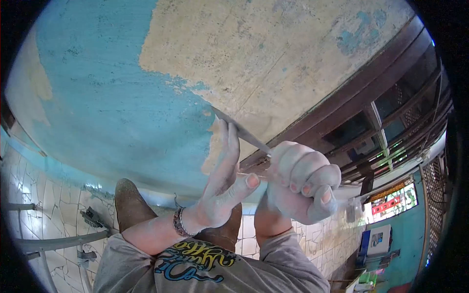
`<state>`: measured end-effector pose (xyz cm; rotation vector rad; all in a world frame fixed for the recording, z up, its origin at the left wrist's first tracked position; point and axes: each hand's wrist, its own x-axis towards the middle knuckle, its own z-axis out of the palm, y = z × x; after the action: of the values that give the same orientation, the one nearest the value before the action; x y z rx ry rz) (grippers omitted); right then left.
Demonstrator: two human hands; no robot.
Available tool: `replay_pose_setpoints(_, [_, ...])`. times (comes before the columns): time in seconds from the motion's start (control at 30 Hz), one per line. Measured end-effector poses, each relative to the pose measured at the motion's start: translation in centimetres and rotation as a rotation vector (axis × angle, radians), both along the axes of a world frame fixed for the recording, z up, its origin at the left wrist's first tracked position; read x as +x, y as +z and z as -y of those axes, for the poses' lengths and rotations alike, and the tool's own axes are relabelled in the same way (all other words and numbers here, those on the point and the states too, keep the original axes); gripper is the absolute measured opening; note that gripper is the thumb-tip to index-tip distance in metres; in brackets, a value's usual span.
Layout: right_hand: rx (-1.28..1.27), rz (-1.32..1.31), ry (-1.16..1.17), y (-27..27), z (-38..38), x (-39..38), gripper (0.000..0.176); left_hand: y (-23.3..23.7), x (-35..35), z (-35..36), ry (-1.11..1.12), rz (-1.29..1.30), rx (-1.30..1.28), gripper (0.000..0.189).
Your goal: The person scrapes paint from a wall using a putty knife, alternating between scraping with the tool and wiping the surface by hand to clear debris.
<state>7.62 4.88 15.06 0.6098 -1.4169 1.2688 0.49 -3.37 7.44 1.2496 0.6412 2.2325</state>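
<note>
I am gripping one end of a flat metal scraper (246,136) in my right hand (304,181), which is making a tight fist. My left hand (219,198), wearing a bracelet (179,226) at the wrist, is holding its long fingers straight and together, and they are resting against the blade. The scraper's tip is lying on the wall (161,146), at the ragged edge where the blue paint (107,93) is meeting the beige patch (220,49).

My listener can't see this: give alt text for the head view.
Right hand gripping a flat metal blade, its tip at the ragged edge of blue paint on a beige wall; open left hand beside the blade.
</note>
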Motion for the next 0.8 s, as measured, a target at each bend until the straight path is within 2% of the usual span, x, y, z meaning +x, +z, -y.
replay_pose_setpoints(0.07, [0.218,0.122,0.104,1.0,-0.4,-0.3,0.024,-0.2,-0.2,-0.5,0.056,-0.036,0.042,0.091])
replay_pose_setpoints(0.1, [0.22,0.112,0.087,1.4,-0.5,0.6,0.023,-0.2,0.1,-0.2,0.025,-0.026,0.004,0.091])
replay_pose_setpoints(0.2, [0.258,-0.063,0.17,1.3,-1.5,0.1,0.018,0.0,-0.2,0.0,0.02,-0.017,-0.016,0.091])
replay_pose_setpoints(0.23, [0.16,0.048,0.14,0.5,-0.6,-0.7,0.017,0.1,-0.3,-0.4,0.037,-0.023,0.013,0.091])
replay_pose_setpoints(0.33, [0.191,0.116,0.077,0.9,-0.2,0.2,0.022,-0.3,0.2,-0.6,0.014,-0.024,0.004,0.091])
replay_pose_setpoints(0.43, [0.006,-0.107,0.153,0.9,0.0,1.0,0.032,-0.1,-0.2,-0.8,0.007,-0.024,0.036,0.091])
replay_pose_setpoints(0.53, [0.122,0.094,0.085,0.4,-0.4,0.6,0.029,-0.3,0.3,-0.8,0.013,-0.022,0.028,0.09])
replay_pose_setpoints(0.57, [0.095,0.104,0.064,0.5,-0.2,0.8,0.029,-0.4,0.4,-0.8,0.013,-0.028,0.014,0.089])
replay_pose_setpoints(0.67, [-0.028,-0.103,0.18,0.9,-0.3,1.4,0.029,-0.6,0.8,-0.5,-0.042,0.029,-0.011,0.09])
replay_pose_setpoints(0.7, [0.066,-0.046,0.082,0.0,-1.2,0.0,0.028,-0.5,0.8,-0.6,-0.026,0.027,-0.005,0.09])
replay_pose_setpoints(0.8, [0.093,0.082,0.123,0.1,-1.1,0.7,0.025,-0.3,0.9,-0.6,-0.015,0.025,-0.022,0.09])
